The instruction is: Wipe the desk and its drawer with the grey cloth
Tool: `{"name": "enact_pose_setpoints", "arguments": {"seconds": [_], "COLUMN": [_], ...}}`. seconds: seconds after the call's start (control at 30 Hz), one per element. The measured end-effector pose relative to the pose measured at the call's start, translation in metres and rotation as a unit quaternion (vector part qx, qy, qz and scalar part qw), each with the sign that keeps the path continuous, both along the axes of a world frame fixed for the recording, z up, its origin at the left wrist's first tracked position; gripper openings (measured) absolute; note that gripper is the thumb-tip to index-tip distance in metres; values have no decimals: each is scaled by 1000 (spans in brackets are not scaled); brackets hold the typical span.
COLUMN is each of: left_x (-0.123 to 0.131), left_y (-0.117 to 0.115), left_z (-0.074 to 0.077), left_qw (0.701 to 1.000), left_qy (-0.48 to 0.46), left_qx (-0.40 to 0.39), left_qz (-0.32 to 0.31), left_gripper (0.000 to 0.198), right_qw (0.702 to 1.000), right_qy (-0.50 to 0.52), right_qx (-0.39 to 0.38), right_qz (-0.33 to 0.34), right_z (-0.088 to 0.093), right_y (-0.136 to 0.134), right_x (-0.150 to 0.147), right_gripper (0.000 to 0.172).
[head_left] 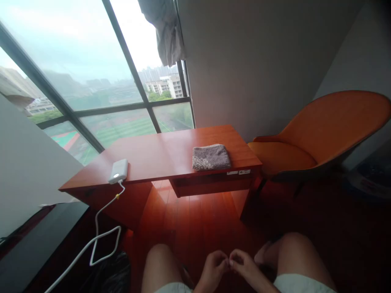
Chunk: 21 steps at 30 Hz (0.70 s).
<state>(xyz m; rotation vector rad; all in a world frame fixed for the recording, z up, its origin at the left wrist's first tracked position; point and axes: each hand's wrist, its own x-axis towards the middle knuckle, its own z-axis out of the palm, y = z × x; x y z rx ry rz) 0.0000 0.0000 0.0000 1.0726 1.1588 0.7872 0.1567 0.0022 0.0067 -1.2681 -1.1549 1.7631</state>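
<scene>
Low in the view, between my bare knees, my left hand (214, 264) and my right hand (244, 263) meet at the fingertips. The fingers of both are curled in, thumbs against the fingers, and no object shows in them. Beyond them stands a reddish-brown wooden desk (165, 148). A folded grey-brown patterned towel (211, 157) lies near the desk's front edge, toward the right. Toward the left of the desktop is a white power bank (118, 171). A white cable (97, 228) is plugged into it and hangs down to the lower left. Neither hand touches these things.
An orange chair (305, 142) stands right of the desk. Under the desktop is a drawer (207, 185) above the wooden floor (192, 228). A large window (91, 73) fills the left back, with a grey curtain (169, 36). A black plastic bag (114, 272) sits at lower left.
</scene>
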Motion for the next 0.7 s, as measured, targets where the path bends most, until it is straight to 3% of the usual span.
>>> {"name": "enact_pose_setpoints", "arguments": {"seconds": [0.3,0.53,0.7], "left_x": [-2,-1,-2], "left_y": [-2,-2,-2], "left_z": [-4,-7,-16], "left_qw": [1000,1000,1000], "left_qy": [18,16,9], "left_qx": [12,14,7], "left_qz": [-14,-9,-17], "left_gripper": [10,9,9], "right_qw": [1000,999,995], "right_qy": [-1,-27,-83], "right_qx": [6,17,51], "right_qz": [15,1,31], "right_z": [5,-9,-10], "right_y": [-2,-3,-6], "right_x": [2,0,2], "right_gripper": [23,15,15]}}
